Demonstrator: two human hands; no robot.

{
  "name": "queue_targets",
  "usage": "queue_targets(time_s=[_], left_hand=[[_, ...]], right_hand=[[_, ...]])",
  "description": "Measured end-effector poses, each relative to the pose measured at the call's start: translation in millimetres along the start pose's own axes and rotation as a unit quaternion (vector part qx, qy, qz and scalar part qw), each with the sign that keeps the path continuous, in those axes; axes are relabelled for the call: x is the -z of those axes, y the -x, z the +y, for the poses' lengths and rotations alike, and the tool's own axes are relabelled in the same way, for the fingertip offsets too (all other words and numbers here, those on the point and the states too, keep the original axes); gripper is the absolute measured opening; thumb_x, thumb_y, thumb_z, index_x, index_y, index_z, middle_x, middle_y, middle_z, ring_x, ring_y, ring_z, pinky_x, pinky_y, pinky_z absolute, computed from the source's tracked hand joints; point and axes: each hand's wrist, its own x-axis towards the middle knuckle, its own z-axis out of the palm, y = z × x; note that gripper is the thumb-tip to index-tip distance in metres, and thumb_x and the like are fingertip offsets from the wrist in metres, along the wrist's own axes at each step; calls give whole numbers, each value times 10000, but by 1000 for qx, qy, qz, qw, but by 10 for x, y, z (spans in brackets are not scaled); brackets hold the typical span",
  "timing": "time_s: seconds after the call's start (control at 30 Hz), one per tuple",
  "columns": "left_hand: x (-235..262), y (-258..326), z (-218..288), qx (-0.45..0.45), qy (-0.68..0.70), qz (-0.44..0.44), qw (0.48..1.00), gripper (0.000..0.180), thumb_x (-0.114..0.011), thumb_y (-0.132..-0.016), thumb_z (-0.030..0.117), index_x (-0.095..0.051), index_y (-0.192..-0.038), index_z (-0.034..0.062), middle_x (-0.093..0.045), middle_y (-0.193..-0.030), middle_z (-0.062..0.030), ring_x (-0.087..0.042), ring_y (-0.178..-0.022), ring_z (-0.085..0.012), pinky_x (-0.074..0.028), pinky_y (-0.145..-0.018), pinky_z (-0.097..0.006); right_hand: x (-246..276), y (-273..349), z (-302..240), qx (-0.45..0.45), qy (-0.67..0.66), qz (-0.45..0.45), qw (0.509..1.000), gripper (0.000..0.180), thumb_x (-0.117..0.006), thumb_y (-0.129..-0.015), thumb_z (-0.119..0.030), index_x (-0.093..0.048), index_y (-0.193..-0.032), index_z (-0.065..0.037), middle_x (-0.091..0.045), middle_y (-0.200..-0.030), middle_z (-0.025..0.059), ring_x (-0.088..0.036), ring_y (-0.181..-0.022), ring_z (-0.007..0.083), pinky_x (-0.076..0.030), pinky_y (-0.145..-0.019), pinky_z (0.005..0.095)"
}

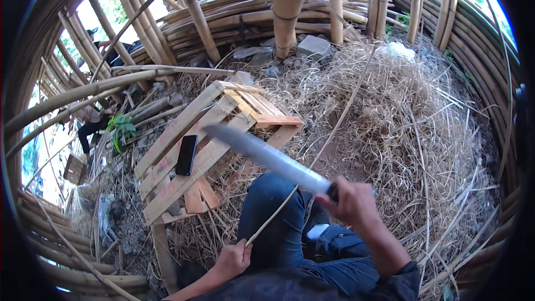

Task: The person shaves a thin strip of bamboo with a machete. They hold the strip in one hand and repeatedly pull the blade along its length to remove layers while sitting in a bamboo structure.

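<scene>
My right hand [355, 203] is wrapped round the dark handle of a machete [267, 159]. Its broad grey blade points up and to the left, slightly blurred, over my knee. Low in the middle, my left hand [234, 258] pinches the near end of a long thin bamboo strip [341, 120]. From there the strip slants up to the right, across my jeans and past the blade near its handle, and on over the heap of shavings. Whether blade and strip touch, I cannot tell.
A slatted wooden pallet [184, 128] lies ahead to the left, bearing a black phone [186, 155]. Curly bamboo shavings [384, 111] cover the ground to the right. Bamboo poles [284, 11] and stacked canes enclose the spot. Another person [92, 125] is partly visible beyond the left poles.
</scene>
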Motion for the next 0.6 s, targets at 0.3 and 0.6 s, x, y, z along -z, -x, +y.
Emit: queue_targets(time_s=[0.3,0.6], left_hand=[[-219,44,-104,-4,24,46,999,210,-550,-895,132,-509,-723,19,-530,-530,-217,-581,-523,-410,-440,-455,-483],[-197,-7,-152,-13,35,45,998,231,-557,-881,108,-498,-674,23,-513,-514,-213,-573,-503,-405,-438,-437,-467]], right_hand=[[275,-456,1246,-175,-133,249,943,570,-490,-935,-528,-576,-705,-13,-505,-489,56,-566,-473,176,-431,-449,370],[-1311,990,754,-290,-413,132,853,491,-412,-991,-441,-496,-704,-52,-467,-480,38,-474,-365,140,-371,-357,269]])
